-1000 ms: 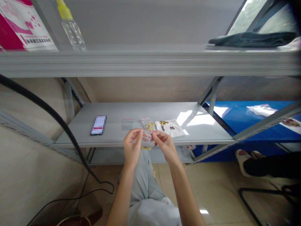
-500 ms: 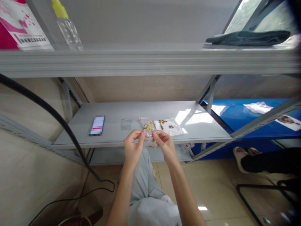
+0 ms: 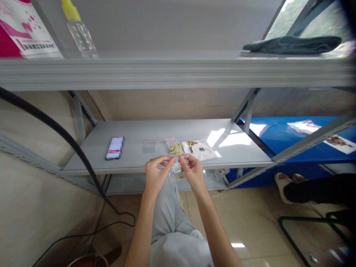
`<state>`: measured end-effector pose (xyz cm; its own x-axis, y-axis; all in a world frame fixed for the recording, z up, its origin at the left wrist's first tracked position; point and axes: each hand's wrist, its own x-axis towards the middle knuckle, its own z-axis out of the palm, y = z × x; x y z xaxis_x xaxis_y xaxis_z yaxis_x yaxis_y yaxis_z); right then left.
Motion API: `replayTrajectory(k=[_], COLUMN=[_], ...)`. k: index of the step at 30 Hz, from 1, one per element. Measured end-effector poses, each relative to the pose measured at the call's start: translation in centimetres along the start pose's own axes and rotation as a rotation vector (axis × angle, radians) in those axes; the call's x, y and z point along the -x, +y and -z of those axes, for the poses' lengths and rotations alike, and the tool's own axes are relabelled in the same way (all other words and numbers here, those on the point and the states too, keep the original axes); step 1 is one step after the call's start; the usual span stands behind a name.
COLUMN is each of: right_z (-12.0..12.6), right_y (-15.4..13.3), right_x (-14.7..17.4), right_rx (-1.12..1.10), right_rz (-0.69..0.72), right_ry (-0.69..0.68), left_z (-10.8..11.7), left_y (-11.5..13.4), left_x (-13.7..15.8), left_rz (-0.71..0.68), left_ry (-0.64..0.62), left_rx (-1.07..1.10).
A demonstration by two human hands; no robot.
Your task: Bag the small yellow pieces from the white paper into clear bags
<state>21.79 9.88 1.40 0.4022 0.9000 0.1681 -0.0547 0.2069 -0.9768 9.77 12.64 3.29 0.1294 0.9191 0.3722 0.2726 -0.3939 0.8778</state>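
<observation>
We see a small clear bag (image 3: 177, 167) held up between both hands, just in front of the near edge of the grey shelf (image 3: 155, 128) and above the person's lap. Its top edge is pinched at both ends. The left hand (image 3: 156, 174) has thumb and forefinger closed on the bag's left corner, the other fingers curled under. The right hand (image 3: 192, 172) is closed on the right corner in the same way, and the two sets of fingertips nearly meet over the bag. What the bag holds is too small for us to tell.

On the shelf just behind the hands lies a second little bag with yellow pieces (image 3: 174, 147) inside, its strip red along the top. To its left, a bit apart, lies an empty bag (image 3: 149, 145) with the same red strip. To its right, touching or nearly so, a larger clear sheet (image 3: 200, 149) carries a few dark and yellow pieces. Further left on the shelf lies a phone (image 3: 114, 147), well apart from the bags.

On the shelf above we see a clear bottle with a yellow cap (image 3: 78, 29), a pink and white box (image 3: 25, 29) at the far left, and a dark folded cloth (image 3: 290, 43) at the right. A black cable (image 3: 61, 133) runs down the left side to the floor. Someone else's foot in a sandal (image 3: 283, 181) shows at the right.
</observation>
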Motion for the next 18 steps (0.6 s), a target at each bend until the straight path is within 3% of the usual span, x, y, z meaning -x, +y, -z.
replayTrajectory(k=[8,14,18], right_z=[-0.1,0.8,0.7], right_y=[0.2,0.0,0.4], right_x=[0.0,-0.1,0.0], right_rx=[0.002,0.001,-0.020], right_rz=[0.019,0.048,0.050], right_ry=[0.034,-0.105,0.030], left_z=[-0.6,0.4,0.5], left_y=[-0.3,-0.5,-0.6], left_x=[0.1,-0.4,-0.2], left_rz=[-0.001,0.039,0.032], left_ry=[-0.001,-0.068,-0.091], left_rx=[0.016,0.135,0.156])
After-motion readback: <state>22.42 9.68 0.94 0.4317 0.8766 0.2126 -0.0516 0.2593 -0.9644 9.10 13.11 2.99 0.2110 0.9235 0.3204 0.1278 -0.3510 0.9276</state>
